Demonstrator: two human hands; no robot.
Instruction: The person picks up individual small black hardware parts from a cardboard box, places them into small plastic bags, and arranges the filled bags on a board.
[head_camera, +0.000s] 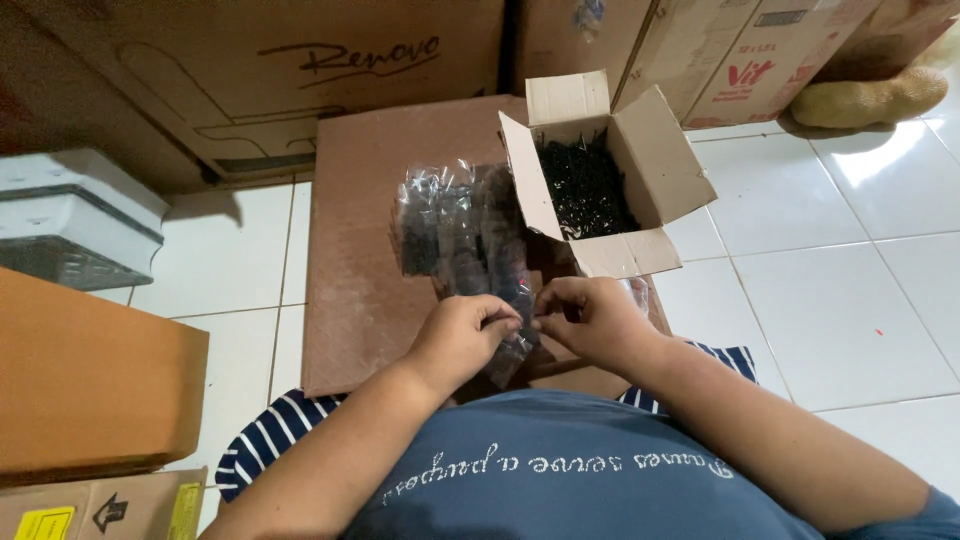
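Blue shirt (560, 480) fills the bottom edge, forearms reaching out from it. Left hand (462, 335) and right hand (592, 318) meet over a small clear plastic bag (515, 345), fingers of both pinched on its top edge. Bag sits just above the lap, at the near edge of the brown board (355, 260). Just beyond: row of filled clear packets (455, 225). Right of those, an open cardboard box (665, 165) holding dark screws (585, 190). White tile floor (830, 270) around it.

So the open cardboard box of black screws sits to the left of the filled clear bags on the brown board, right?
Not quite: in the head view the open cardboard box of black screws sits to the right of the filled clear bags on the brown board.
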